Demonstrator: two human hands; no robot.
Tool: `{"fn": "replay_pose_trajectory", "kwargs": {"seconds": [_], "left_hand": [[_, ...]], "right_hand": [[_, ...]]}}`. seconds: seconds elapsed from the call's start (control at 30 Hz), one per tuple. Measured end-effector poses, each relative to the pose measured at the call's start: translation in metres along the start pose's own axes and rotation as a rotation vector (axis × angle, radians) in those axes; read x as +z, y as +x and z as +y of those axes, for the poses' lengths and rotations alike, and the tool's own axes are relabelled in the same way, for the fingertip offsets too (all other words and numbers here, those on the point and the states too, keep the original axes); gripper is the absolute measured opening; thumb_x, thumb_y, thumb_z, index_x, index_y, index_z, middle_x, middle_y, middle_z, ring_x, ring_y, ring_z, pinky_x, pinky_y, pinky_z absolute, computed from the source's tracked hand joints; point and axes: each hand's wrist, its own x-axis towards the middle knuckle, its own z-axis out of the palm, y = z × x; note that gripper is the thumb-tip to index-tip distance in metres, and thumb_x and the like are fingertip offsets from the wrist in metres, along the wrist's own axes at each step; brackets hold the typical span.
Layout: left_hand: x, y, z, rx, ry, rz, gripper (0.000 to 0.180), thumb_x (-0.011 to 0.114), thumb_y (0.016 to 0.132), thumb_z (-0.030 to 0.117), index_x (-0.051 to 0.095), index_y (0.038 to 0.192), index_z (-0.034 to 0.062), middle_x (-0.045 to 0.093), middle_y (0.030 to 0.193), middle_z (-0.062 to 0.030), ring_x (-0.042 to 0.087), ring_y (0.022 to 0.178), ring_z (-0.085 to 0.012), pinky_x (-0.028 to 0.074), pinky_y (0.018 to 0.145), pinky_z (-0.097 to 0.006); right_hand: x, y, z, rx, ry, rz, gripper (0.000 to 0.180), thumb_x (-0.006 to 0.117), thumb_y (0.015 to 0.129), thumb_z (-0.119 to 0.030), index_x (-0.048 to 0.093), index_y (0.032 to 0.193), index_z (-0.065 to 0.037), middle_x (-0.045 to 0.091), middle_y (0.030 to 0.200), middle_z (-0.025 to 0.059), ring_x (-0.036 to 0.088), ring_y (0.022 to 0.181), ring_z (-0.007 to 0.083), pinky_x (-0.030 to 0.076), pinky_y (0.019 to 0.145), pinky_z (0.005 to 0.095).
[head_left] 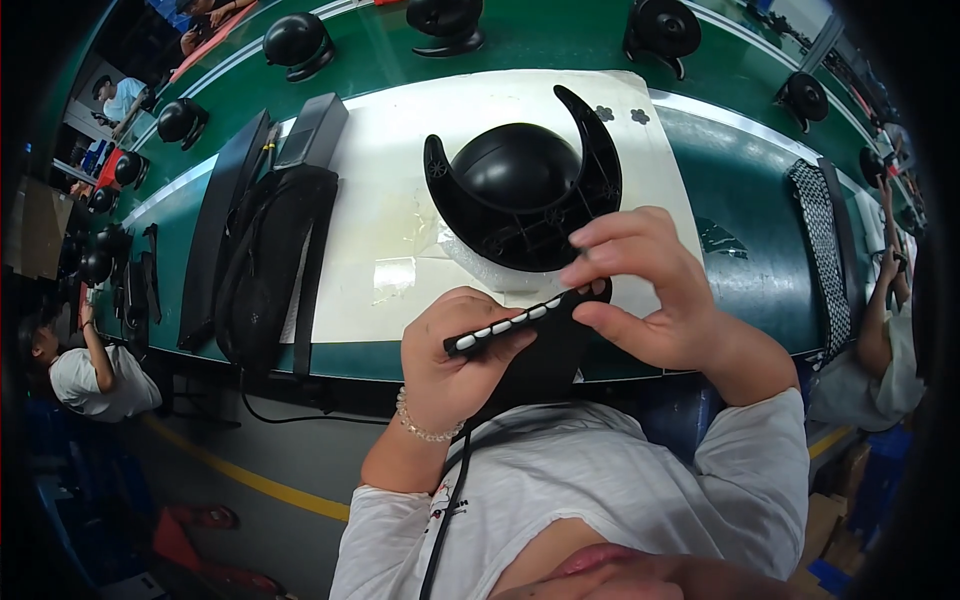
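Two hands: the left hand [440,345] and right hand [665,285] work just below the frame's centre, by the near edge of the green surface [770,310].
Strip: the black strip [511,323] lies just below the centre of the frame, slanting up toward the right, its row of white ovals [537,311] in view.
Step in hand: apparently handling the strip at its upper right end, with the left hand steadying it.
Next move: seems to call for a firm left hold and a fine pinch by the right fingers at that end.
Left fingers: closed around the strip's lower left part, thumb along its near side.
Left pose: forearm rises from the lower edge, hand upright, bracelet [427,432] at the wrist.
Right fingers: parted and curled, a gap between thumb and forefinger about the strip's end; whether they touch it, I cannot tell.
Right pose: elbow bent out at lower right, hand reaching leftward.
Crescent: the black crescent [510,240] sits beyond the hands, upper centre, around a dark dome [518,170], over a white sheet [385,200].
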Motion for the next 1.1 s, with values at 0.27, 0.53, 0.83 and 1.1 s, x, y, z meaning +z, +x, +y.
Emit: {"fn": "replay_pose_trajectory", "kwargs": {"seconds": [0.27, 0.53, 0.83, 1.1], "left_hand": [[-0.001, -0.003, -0.001, -0.061, 0.015, 0.012, 0.020, 0.074, 0.061, -0.002, 0.059, 0.073, 0.0011, 0.057, 0.064, -0.0075, 0.053, 0.059, -0.0186, 0.041, 0.054, -0.026], [0.000, 0.001, -0.008, 0.161, 0.141, -0.032, 0.033, 0.078, 0.058, 0.000, 0.054, 0.079, 0.0052, 0.053, 0.063, -0.0062, 0.050, 0.059, -0.0199, 0.039, 0.058, -0.030], [0.001, 0.001, -0.006, 0.162, 0.203, 0.022, 0.031, 0.077, 0.058, 0.000, 0.056, 0.079, 0.0051, 0.054, 0.067, -0.0051, 0.051, 0.065, -0.0215, 0.040, 0.060, -0.030], [0.001, 0.007, -0.006, 0.213, 0.447, 0.115, 0.027, 0.079, 0.054, 0.008, 0.066, 0.077, 0.0125, 0.034, 0.131, -0.0195, 0.037, 0.116, -0.0336, 0.034, 0.086, -0.038]], "right_hand": [[0.003, -0.007, 0.008, -0.345, -0.044, 0.110, 0.049, 0.068, 0.065, 0.003, 0.050, 0.108, -0.012, 0.059, 0.085, 0.0013, 0.056, 0.083, 0.0201, 0.036, 0.067, 0.0304], [0.020, -0.009, 0.005, -0.225, 0.030, 0.116, 0.051, 0.068, 0.063, 0.005, 0.049, 0.108, -0.009, 0.055, 0.095, 0.0075, 0.056, 0.078, 0.0201, 0.039, 0.067, 0.0304], [0.011, -0.012, 0.004, -0.242, -0.029, 0.013, 0.066, 0.060, 0.063, 0.017, 0.034, 0.118, -0.009, 0.048, 0.102, 0.0124, 0.058, 0.080, 0.0204, 0.042, 0.059, 0.0317], [0.004, 0.028, 0.016, 0.053, 0.088, 0.035, 0.067, 0.053, 0.074, 0.013, 0.021, 0.129, -0.009, 0.048, 0.103, 0.0109, 0.055, 0.080, 0.0156, 0.043, 0.073, 0.0272]]}}
